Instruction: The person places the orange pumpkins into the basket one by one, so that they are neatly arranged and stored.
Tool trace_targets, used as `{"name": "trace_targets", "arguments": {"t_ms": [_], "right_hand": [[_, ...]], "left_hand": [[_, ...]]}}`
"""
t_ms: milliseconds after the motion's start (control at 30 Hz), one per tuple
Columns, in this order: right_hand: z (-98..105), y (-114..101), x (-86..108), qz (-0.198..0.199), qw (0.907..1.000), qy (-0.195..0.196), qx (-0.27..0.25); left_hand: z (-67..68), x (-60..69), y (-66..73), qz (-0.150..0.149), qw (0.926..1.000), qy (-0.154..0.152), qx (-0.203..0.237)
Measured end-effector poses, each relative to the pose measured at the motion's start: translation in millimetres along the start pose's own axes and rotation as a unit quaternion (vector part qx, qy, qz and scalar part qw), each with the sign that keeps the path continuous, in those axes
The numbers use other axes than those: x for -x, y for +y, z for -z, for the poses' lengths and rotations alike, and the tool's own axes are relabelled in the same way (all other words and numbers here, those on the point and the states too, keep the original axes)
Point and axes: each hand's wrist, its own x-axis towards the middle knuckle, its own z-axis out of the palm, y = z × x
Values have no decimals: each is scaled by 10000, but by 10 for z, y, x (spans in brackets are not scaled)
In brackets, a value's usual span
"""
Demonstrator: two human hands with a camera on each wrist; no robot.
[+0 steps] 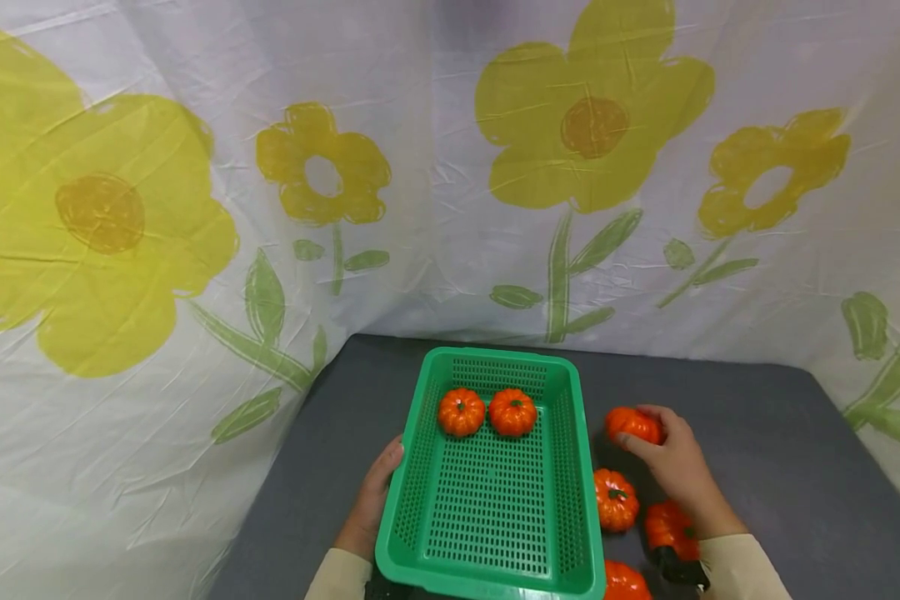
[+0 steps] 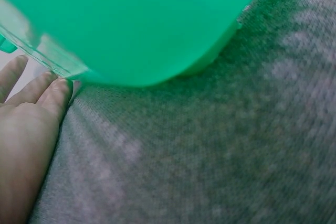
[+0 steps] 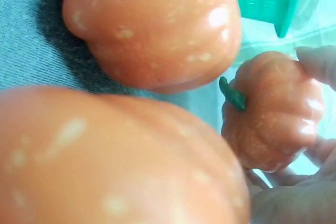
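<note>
Two small orange pumpkins, one on the left (image 1: 461, 412) and one on the right (image 1: 513, 412), lie side by side at the far end of a green plastic basket (image 1: 581, 500). My left hand (image 1: 371, 500) touches the basket's left outer side; the left wrist view shows its fingers (image 2: 37, 90) fairly straight against the wall. To the right of the basket, my right hand (image 1: 671, 454) grips another orange pumpkin (image 1: 632, 423) between thumb and fingers. In the right wrist view that held pumpkin (image 3: 275, 114) shows its green stem.
More orange pumpkins lie right of the basket: one beside its wall (image 1: 615, 500), one near my right wrist (image 1: 669, 527) and one at the bottom edge (image 1: 626, 582). A dark grey cloth (image 1: 765, 450) covers the table. Behind hangs a flower-printed sheet (image 1: 435, 208).
</note>
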Motion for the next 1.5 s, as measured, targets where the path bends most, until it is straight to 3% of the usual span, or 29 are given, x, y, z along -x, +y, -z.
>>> {"name": "trace_targets", "arguments": {"t_ms": [267, 733, 1500], "right_hand": [[57, -81, 30, -208, 9995, -83, -238], [20, -243, 70, 145, 9989, 18, -450], [-162, -834, 133, 804, 9952, -9, -563]], "left_hand": [[3, -1, -5, -15, 10000, -51, 24], [12, 16, -16, 15, 10000, -75, 57], [-7, -8, 29, -93, 9998, -175, 56]]}}
